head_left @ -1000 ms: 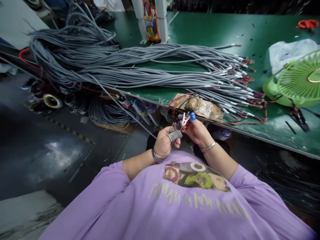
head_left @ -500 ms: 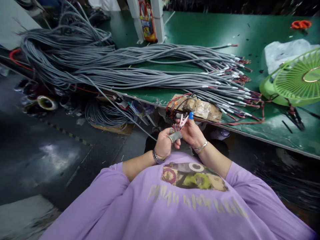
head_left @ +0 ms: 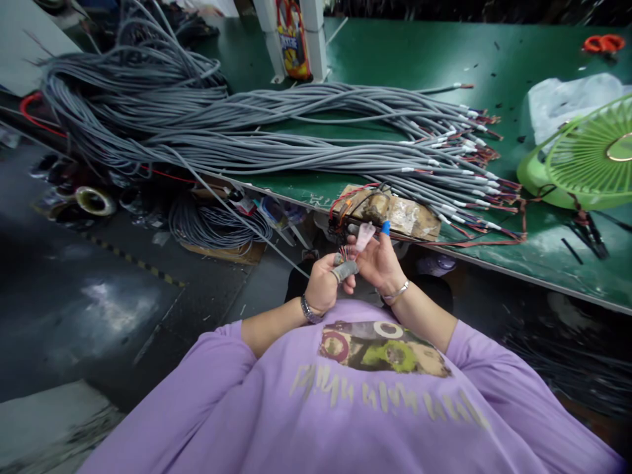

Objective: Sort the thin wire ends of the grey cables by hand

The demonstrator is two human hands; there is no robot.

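Note:
My left hand point(head_left: 322, 284) is closed round the end of a grey cable point(head_left: 291, 263), which runs down to it from the bundle on the bench. Thin reddish and dark wires point(head_left: 346, 252) fan out above its thumb, which wears a grey finger cover point(head_left: 345, 270). Close beside it, my right hand point(head_left: 384, 266) holds a pale pink clip point(head_left: 365, 236), shaped like a clothes peg, near the wire tips. A blue cover point(head_left: 386, 228) sits on the right thumb. The fingers hide where the clip and wires meet.
Long grey cables point(head_left: 276, 155) with stripped ends cover the green bench point(head_left: 415, 56). A taped cardboard block point(head_left: 409, 217) lies at its front edge. To the right are a green fan point(head_left: 587, 155), a clear plastic bag point(head_left: 567, 99) and orange-handled scissors point(head_left: 603, 44). A cable coil point(head_left: 212, 227) lies below.
The pink clip has turned in my right hand, showing a broader side, and the right thumb has shifted slightly right. My left hand keeps its hold on the cable.

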